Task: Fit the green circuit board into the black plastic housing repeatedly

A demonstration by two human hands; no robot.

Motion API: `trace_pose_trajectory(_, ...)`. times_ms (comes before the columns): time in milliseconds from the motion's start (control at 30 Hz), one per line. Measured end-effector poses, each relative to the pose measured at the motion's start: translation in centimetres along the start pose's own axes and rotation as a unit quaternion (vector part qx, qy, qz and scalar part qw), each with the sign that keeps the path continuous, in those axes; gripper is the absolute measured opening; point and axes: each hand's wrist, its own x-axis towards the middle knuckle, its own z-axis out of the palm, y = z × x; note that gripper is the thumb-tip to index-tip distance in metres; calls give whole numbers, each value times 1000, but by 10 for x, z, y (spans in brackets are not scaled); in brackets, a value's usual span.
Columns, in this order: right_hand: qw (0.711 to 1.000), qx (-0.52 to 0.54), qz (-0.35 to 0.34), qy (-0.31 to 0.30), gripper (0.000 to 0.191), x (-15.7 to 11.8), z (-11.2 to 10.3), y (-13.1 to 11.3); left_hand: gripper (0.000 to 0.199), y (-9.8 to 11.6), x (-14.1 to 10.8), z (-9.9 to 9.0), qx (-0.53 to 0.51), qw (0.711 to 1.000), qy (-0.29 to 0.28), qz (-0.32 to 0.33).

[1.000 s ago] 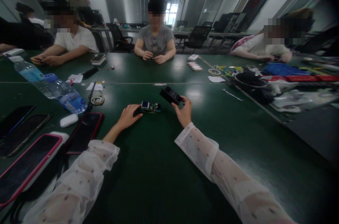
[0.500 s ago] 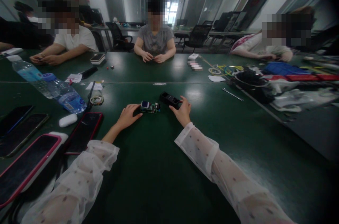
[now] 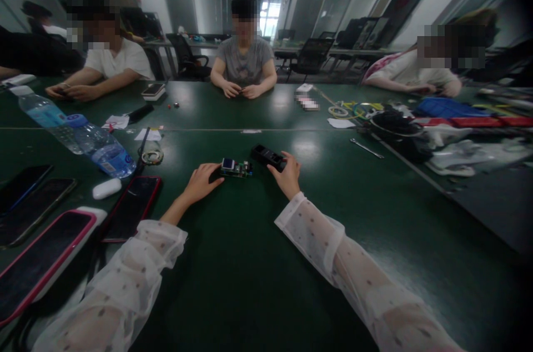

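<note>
Board [image 3: 236, 167] on the desk [image 3: 233, 274], between both hands, with a small screen at its left end and green circuitry toward its right. Left hand [image 3: 202, 183] pinched on the board's left end, forefinger at the far edge, thumb at the near edge. Right hand [image 3: 287, 175] clamped on the right end of a black case [image 3: 267, 157], thumb on the near side, fingers around the far side. Black case just beside the board, to its right and slightly farther off, set aslant, with openings in its upper face; cannot tell whether flat on the desk or held slightly above.

Left of the left hand, a red phone [image 3: 133, 209], with a white earbud case [image 3: 107, 189] near it. Behind these, a bottle [image 3: 102, 149] and a wire coil [image 3: 152, 157]. Well apart to the right, a wrench [image 3: 366, 148] on the desk. At the far side, facing this way, a person in grey [image 3: 245, 60], hands near each other.
</note>
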Motion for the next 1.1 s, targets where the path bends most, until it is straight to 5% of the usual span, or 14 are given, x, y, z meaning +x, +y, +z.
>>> trace_pose_trajectory(800,1000,-8,-7,20,50,4,3,5,50,1,-1,1,13,1000,13,12)
trace_pose_trajectory(1100,989,92,-115,27,49,-6,-1,-20,51,1,0,1,16,1000,8,11)
